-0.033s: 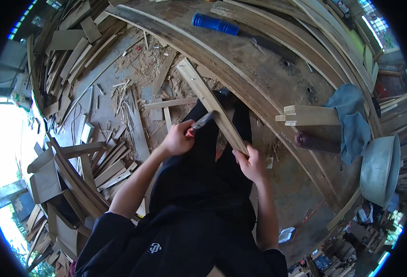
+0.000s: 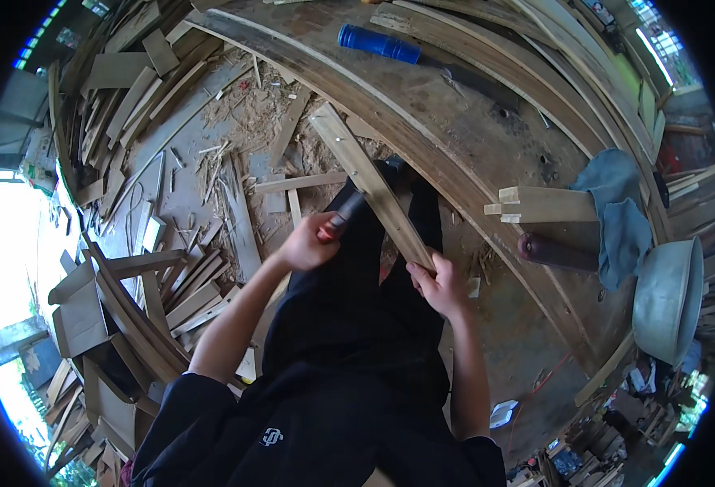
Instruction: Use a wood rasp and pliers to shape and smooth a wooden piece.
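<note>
My left hand [image 2: 306,243] is closed round the red grip of what look like red-handled pliers [image 2: 346,213], smeared by motion. Their dark metal end points up to the right, close against the left edge of a narrow wooden board [image 2: 378,195]. Whether the tip touches the wood I cannot tell. Small nails or pins stick out of the board's upper half. My right hand [image 2: 439,282] grips the board's near end, thumb on top. The board slants up and left over my legs.
A long plank bench [image 2: 422,138] curves past on the right, bearing a blue cylinder [image 2: 378,43], wooden blocks [image 2: 544,204], a blue-grey cloth [image 2: 617,203] and a metal pot [image 2: 667,300]. Wood scraps [image 2: 203,292], shavings [image 2: 248,105] and a cardboard box [image 2: 86,316] lie at left.
My left hand has drawn back slightly down and left with the pliers, whose tip has come off the board's face to its left edge. Board and right hand barely differ.
</note>
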Demonstrator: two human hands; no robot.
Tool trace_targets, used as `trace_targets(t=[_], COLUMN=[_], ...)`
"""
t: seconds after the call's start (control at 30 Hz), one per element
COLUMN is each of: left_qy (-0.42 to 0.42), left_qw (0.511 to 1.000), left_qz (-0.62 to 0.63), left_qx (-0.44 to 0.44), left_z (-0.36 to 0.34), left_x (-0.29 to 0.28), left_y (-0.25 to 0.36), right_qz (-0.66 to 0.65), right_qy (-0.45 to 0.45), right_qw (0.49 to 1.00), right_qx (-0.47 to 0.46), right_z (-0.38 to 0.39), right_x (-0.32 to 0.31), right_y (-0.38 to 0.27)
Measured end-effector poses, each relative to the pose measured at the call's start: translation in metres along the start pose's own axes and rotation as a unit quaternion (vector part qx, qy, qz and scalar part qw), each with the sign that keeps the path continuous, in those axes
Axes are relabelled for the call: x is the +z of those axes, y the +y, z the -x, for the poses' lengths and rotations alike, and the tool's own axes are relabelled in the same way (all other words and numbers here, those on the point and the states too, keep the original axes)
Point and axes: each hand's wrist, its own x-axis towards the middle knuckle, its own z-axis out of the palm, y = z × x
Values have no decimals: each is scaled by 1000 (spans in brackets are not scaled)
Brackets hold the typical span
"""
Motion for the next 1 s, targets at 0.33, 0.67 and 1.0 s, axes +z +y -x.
trace_targets(t=[0.33, 0.67, 1.0], left_qy=[97, 17, -117], left_qw=[898, 994, 837], left_qz=[410, -50, -377], left_qx=[-126, 101, 379], left_z=[36, -2, -138], left_x=[-30, -23, 183], left_y=[-25, 180, 453], right_qz=[-9, 56, 64], right_qy=[-89, -21, -6], right_qw=[991, 994, 989], right_qx=[98, 89, 135], right_z=[8, 41, 40], right_x=[15, 21, 39], right_y=[20, 52, 71])
